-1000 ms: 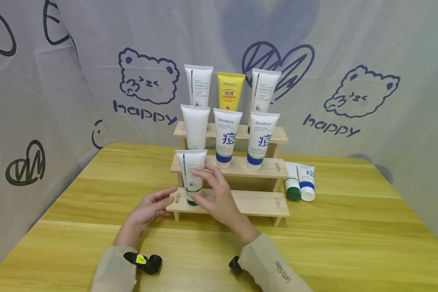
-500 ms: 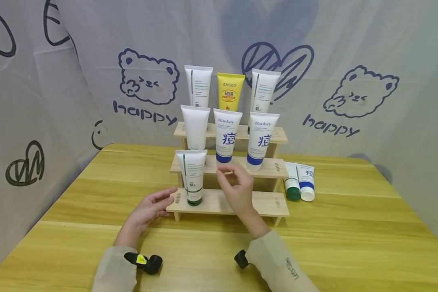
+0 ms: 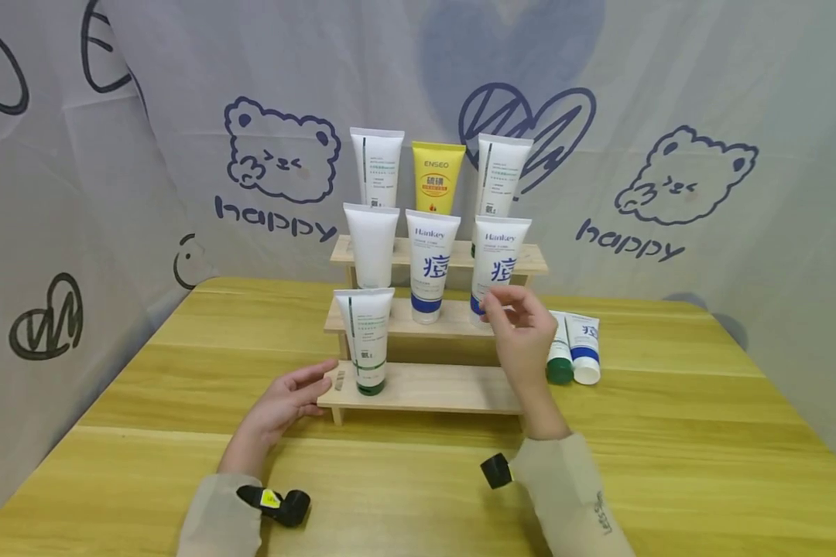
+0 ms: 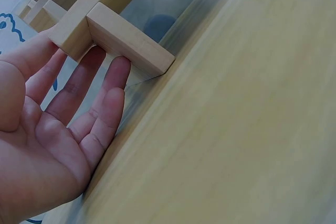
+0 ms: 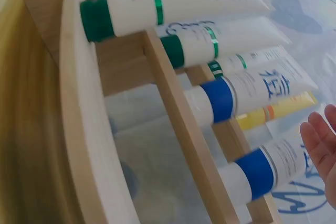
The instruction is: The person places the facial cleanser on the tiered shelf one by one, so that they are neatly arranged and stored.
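Note:
A three-step wooden display rack (image 3: 439, 387) stands on the table. On the left of its bottom step, a white tube with a green cap (image 3: 368, 333) stands upright. My left hand (image 3: 283, 404) rests at that step's left end; in the left wrist view its fingers (image 4: 116, 72) touch the wood beside the rack's leg (image 4: 128, 40), thumb above. My right hand (image 3: 527, 340) is raised, holding nothing, its fingers loosely bent before the right Hankey tube (image 3: 498, 251) on the middle step. Beside that tube are another Hankey tube (image 3: 430, 263) and a plain white tube (image 3: 371, 247).
On the top step stand a yellow tube (image 3: 436, 178) and two white tubes, one left (image 3: 378, 166) and one right (image 3: 503, 174). Right of the rack, a green-capped tube (image 3: 560, 363) and a blue-banded tube (image 3: 585, 348) lie on the table. A printed cloth (image 3: 404, 70) hangs behind.
My right hand has let go of the green-capped tube on the bottom step and moved right across the rack. The tube stays standing there. My left hand has not moved.

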Available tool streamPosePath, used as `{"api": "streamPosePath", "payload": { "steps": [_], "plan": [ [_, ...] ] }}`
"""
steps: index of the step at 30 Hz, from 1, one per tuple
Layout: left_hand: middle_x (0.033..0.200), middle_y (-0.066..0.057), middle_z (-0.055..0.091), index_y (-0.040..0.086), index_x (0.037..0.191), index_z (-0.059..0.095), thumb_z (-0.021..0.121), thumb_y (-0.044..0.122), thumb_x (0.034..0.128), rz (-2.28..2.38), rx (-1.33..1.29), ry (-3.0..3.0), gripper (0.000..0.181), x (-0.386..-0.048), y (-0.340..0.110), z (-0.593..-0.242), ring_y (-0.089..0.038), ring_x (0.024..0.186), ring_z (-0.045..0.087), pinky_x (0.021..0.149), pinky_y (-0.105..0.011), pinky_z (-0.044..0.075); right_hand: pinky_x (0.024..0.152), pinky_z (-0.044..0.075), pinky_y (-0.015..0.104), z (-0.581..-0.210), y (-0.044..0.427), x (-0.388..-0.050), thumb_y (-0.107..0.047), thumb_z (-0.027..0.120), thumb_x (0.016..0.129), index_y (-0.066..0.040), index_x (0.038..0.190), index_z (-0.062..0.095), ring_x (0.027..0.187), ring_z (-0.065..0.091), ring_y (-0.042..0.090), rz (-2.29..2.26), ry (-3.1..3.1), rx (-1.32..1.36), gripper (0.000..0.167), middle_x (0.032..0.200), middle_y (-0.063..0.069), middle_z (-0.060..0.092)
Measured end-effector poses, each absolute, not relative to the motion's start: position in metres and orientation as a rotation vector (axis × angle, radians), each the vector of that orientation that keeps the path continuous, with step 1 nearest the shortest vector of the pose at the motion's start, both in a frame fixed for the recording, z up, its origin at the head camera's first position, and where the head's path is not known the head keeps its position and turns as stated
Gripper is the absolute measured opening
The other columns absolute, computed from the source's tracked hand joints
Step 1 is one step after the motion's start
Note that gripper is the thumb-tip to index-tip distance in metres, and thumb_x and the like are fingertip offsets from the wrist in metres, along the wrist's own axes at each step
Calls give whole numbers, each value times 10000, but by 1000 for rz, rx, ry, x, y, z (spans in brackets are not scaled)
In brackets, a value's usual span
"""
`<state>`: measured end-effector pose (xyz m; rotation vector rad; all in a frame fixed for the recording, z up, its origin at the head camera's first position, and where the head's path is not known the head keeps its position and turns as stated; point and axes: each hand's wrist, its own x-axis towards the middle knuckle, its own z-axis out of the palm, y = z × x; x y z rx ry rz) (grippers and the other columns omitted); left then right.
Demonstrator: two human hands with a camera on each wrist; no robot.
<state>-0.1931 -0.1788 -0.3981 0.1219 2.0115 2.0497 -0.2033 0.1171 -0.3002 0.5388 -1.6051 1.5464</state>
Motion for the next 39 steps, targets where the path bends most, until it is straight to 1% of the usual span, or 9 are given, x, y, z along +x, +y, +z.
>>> {"api": "streamPosePath", "payload": {
  "steps": [5, 8, 13, 16, 23, 27, 29, 33, 39],
  "plan": [
    [1348, -172, 359, 7, 1332, 393, 572, 221, 887, 2053, 126, 2010, 526, -193, -179, -399, -157, 900, 537, 721, -297, 469, 562, 496, 239, -296, 135, -205, 41, 603, 814, 160, 866, 561, 621, 580, 160, 1600, -1580, 421, 137, 757, 8, 604],
    [1350, -173, 353, 7, 1328, 401, 582, 218, 880, 2060, 123, 2009, 527, -194, -178, -400, -163, 907, 527, 720, -300, 471, 565, 502, 249, -295, 143, -207, 58, 598, 809, 171, 874, 553, 640, 598, 144, 1630, -1559, 381, 138, 747, 12, 607],
    [1341, -176, 352, 8, 1327, 404, 584, 206, 880, 2060, 121, 2011, 521, -195, -177, -401, -167, 914, 521, 717, -299, 473, 567, 500, 232, -296, 153, -211, 55, 600, 809, 104, 867, 594, 655, 601, 185, 1599, -1623, 303, 76, 752, 67, 604],
    [1338, -177, 357, 11, 1327, 405, 583, 206, 880, 2063, 119, 2011, 520, -195, -177, -401, -166, 913, 525, 715, -297, 473, 564, 498, 234, -311, 168, -228, 9, 628, 805, 77, 870, 611, 662, 591, 209, 1607, -1644, 296, 96, 772, 123, 600],
    [1342, -176, 350, 6, 1328, 400, 579, 198, 883, 2070, 128, 2001, 517, -195, -177, -400, -162, 906, 524, 712, -294, 473, 532, 502, 243, -379, 230, -300, -73, 684, 782, -5, 882, 648, 658, 602, 198, 1613, -1624, 329, 126, 781, 113, 620],
    [1342, -173, 355, 5, 1327, 401, 578, 198, 883, 2071, 132, 2002, 515, -195, -177, -400, -162, 907, 522, 711, -297, 474, 541, 508, 270, -387, 251, -307, -44, 697, 762, 8, 898, 645, 705, 597, 199, 1607, -1698, 228, 154, 816, 135, 619],
    [1339, -174, 360, 6, 1327, 402, 579, 203, 882, 2071, 131, 2003, 517, -195, -177, -400, -163, 909, 523, 712, -300, 474, 555, 505, 241, -396, 266, -314, -138, 702, 778, -47, 928, 654, 746, 590, 170, 1552, -1781, 165, 182, 854, 95, 621],
    [1342, -174, 360, 5, 1326, 403, 579, 209, 883, 2067, 132, 2010, 519, -195, -177, -400, -166, 909, 522, 717, -305, 472, 561, 490, 185, -402, 288, -315, -284, 688, 789, -125, 978, 653, 781, 575, 127, 1445, -1937, 33, 250, 906, 37, 613],
    [1353, -168, 355, 6, 1326, 403, 580, 212, 881, 2065, 126, 2016, 522, -194, -179, -401, -167, 897, 526, 720, -307, 470, 540, 489, 196, -371, 296, -282, -86, 699, 765, -4, 960, 640, 712, 567, 122, 1647, -1994, -96, 220, 856, 73, 604]
  ]
}}
